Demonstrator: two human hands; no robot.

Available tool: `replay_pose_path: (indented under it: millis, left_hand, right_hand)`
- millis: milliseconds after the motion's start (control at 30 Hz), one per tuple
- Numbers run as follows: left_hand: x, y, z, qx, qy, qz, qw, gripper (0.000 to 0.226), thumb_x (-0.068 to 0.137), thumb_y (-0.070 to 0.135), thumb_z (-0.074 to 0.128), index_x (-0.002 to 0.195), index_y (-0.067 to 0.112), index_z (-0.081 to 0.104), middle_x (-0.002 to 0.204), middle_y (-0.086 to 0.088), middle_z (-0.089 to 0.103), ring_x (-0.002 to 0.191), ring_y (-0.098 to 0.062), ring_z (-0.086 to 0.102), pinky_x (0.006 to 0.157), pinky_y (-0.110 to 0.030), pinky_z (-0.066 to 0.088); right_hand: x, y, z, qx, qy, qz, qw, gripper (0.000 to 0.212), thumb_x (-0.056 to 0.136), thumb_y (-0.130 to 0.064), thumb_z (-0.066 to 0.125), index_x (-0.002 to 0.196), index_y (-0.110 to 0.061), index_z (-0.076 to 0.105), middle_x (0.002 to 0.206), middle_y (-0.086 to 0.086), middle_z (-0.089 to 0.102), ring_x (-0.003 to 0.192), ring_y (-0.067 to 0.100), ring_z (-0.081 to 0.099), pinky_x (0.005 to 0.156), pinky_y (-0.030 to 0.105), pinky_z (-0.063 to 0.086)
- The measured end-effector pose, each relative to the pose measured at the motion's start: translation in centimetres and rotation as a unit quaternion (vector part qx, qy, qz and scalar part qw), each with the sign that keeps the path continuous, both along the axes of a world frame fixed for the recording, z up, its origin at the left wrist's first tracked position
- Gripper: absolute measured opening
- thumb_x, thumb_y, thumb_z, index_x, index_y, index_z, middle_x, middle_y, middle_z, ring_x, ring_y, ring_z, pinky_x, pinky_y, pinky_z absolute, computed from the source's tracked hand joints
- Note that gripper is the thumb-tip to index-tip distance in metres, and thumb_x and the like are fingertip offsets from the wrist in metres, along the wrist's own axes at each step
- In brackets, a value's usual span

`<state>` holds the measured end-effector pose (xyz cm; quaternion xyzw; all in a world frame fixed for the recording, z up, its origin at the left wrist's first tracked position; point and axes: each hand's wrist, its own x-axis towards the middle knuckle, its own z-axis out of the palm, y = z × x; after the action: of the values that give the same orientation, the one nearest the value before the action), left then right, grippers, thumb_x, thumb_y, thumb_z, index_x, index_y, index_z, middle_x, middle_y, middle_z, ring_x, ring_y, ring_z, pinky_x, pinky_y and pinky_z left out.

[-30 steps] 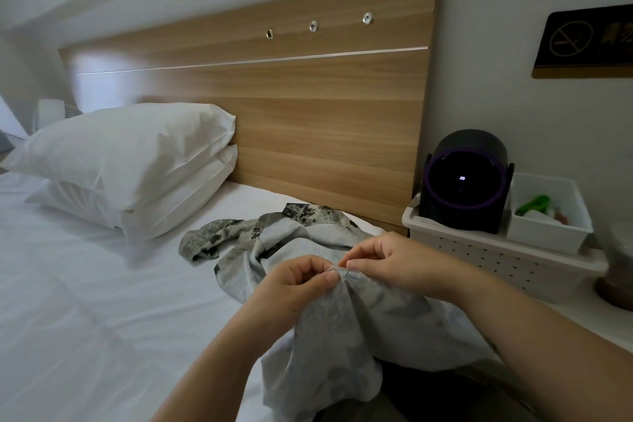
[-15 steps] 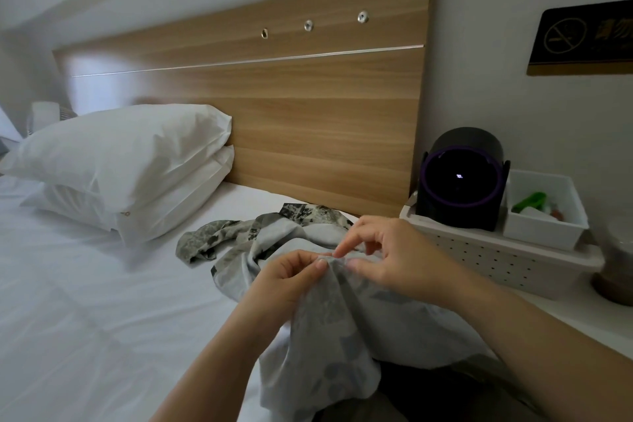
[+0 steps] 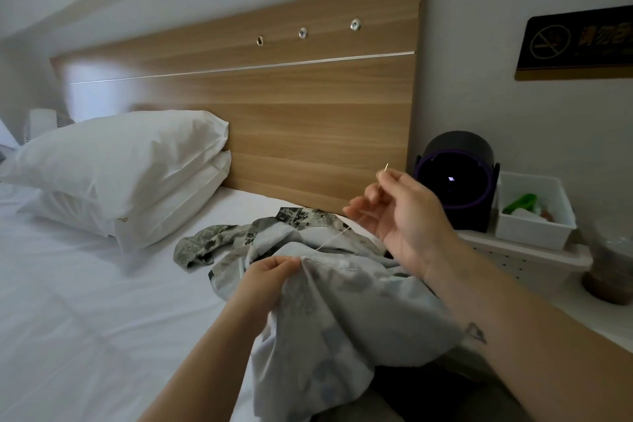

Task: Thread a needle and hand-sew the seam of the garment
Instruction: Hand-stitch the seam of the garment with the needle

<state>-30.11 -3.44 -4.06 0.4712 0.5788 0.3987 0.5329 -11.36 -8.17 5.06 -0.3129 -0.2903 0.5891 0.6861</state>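
The right hand (image 3: 400,212) is held up above the bed, its thumb and forefinger pinching a thin metal needle (image 3: 386,168) whose end pokes up past the fingertips; the other three fingers are spread loosely apart. A pale thread (image 3: 329,241) slants down from this hand to the grey-blue garment with a camouflage-like print (image 3: 342,312). The garment lies bunched across the person's lap and spills onto the white bed sheet (image 3: 85,301). The left hand (image 3: 270,279) pinches a fold of the cloth between curled fingers and thumb, right at the end of a short row of pale stitches (image 3: 329,264).

Two stacked white pillows (image 3: 120,168) lean against the light wooden headboard (image 3: 274,113) on the left. Behind the right hand stands a black round device with a purple ring (image 3: 455,188), beside a small white plastic box (image 3: 534,212), both on a white perforated basket (image 3: 513,257). A blurred cup of brown drink (image 3: 613,271) sits at the right edge, and a dark sign (image 3: 579,44) hangs on the wall.
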Motion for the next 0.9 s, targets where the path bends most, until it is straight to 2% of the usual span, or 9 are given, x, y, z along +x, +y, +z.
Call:
replay_pose_path:
  millis: [67, 100, 200, 367, 433, 567, 733, 800, 900]
  left_hand:
    - [-0.3, 1.2, -0.8, -0.021, 0.005, 0.026, 0.999, 0.012, 0.091, 0.018, 0.064, 0.084, 0.008, 0.068, 0.088, -0.014, 0.068, 0.08, -0.024, 0.062, 0.076, -0.034, 0.052]
    - [-0.4, 1.7, -1.3, -0.031, 0.005, 0.039, 0.999, 0.012, 0.09, 0.016, 0.063, 0.083, 0.008, 0.067, 0.087, -0.015, 0.067, 0.079, -0.025, 0.062, 0.073, -0.032, 0.051]
    - [-1.2, 3.3, -2.6, -0.066, -0.005, 0.085, 0.994, 0.013, 0.09, 0.014, 0.062, 0.079, 0.007, 0.059, 0.095, -0.019, 0.063, 0.09, -0.029, 0.06, 0.083, -0.038, 0.049]
    - [-3.1, 4.6, -4.2, -0.096, 0.04, 0.139, 0.985, 0.02, 0.088, 0.018, 0.064, 0.086, 0.002, 0.053, 0.096, -0.021, 0.058, 0.086, -0.029, 0.057, 0.087, -0.045, 0.05]
    - [-3.5, 4.7, -4.4, -0.105, 0.053, 0.143, 0.983, 0.022, 0.088, 0.018, 0.065, 0.081, 0.002, 0.052, 0.094, -0.021, 0.058, 0.087, -0.031, 0.057, 0.09, -0.048, 0.05]
    - [-3.9, 4.7, -4.6, -0.108, 0.069, 0.155, 0.979, 0.022, 0.087, 0.017, 0.066, 0.079, 0.0, 0.054, 0.085, -0.019, 0.06, 0.083, -0.033, 0.06, 0.086, -0.046, 0.053]
    - [-5.4, 4.2, -4.9, -0.117, 0.091, 0.164, 0.975, 0.02, 0.087, 0.014, 0.065, 0.081, -0.002, 0.054, 0.086, -0.02, 0.061, 0.077, -0.033, 0.061, 0.082, -0.046, 0.056]
    - [-5.5, 3.9, -4.8, -0.116, 0.087, 0.165, 0.976, 0.02, 0.087, 0.014, 0.065, 0.081, -0.001, 0.054, 0.086, -0.02, 0.061, 0.074, -0.033, 0.061, 0.079, -0.043, 0.057]
    - [-4.8, 3.5, -4.1, -0.093, 0.055, 0.137, 0.985, 0.015, 0.088, 0.014, 0.065, 0.084, 0.0, 0.06, 0.092, -0.021, 0.064, 0.084, -0.035, 0.063, 0.082, -0.044, 0.056]
  right_hand:
    - [0.5, 0.1, 1.2, -0.061, 0.085, 0.018, 0.994, 0.024, 0.102, -0.011, 0.037, 0.078, -0.013, 0.039, 0.049, -0.002, 0.038, 0.038, 0.009, 0.037, 0.038, 0.02, 0.038]
    - [0.8, 0.1, 1.6, -0.079, 0.09, 0.02, 0.993, 0.024, 0.101, -0.011, 0.037, 0.077, -0.014, 0.038, 0.05, -0.003, 0.034, 0.037, 0.007, 0.029, 0.036, 0.018, 0.03]
    - [1.5, -0.3, 2.4, -0.091, 0.048, 0.01, 0.995, 0.023, 0.101, -0.012, 0.038, 0.078, -0.015, 0.039, 0.053, -0.004, 0.03, 0.041, 0.006, 0.022, 0.037, 0.017, 0.021]
    - [2.4, -1.0, 3.9, -0.081, 0.119, 0.006, 0.99, 0.027, 0.099, -0.012, 0.039, 0.073, -0.014, 0.038, 0.05, -0.005, 0.03, 0.04, 0.006, 0.02, 0.036, 0.016, 0.02]
    - [3.1, -1.0, 4.8, -0.054, 0.165, -0.015, 0.985, 0.027, 0.099, -0.011, 0.039, 0.072, -0.013, 0.039, 0.05, -0.005, 0.031, 0.041, 0.006, 0.021, 0.037, 0.016, 0.021]
    - [4.5, -0.7, 6.7, 0.005, 0.25, -0.052, 0.967, 0.033, 0.1, -0.01, 0.038, 0.066, -0.013, 0.037, 0.047, -0.005, 0.032, 0.037, 0.006, 0.023, 0.036, 0.018, 0.024]
    - [5.6, -0.4, 7.8, 0.063, 0.329, -0.061, 0.94, 0.039, 0.1, -0.009, 0.034, 0.061, -0.013, 0.035, 0.043, -0.003, 0.032, 0.032, 0.007, 0.023, 0.032, 0.018, 0.024]
    - [5.6, -0.2, 7.3, 0.048, 0.297, -0.08, 0.95, 0.038, 0.1, -0.009, 0.036, 0.062, -0.013, 0.036, 0.044, -0.004, 0.032, 0.033, 0.007, 0.024, 0.033, 0.018, 0.024]
    - [4.1, 0.1, 4.9, -0.044, 0.095, -0.095, 0.99, 0.03, 0.096, -0.013, 0.047, 0.066, -0.015, 0.041, 0.044, -0.007, 0.034, 0.036, 0.006, 0.027, 0.038, 0.018, 0.025]
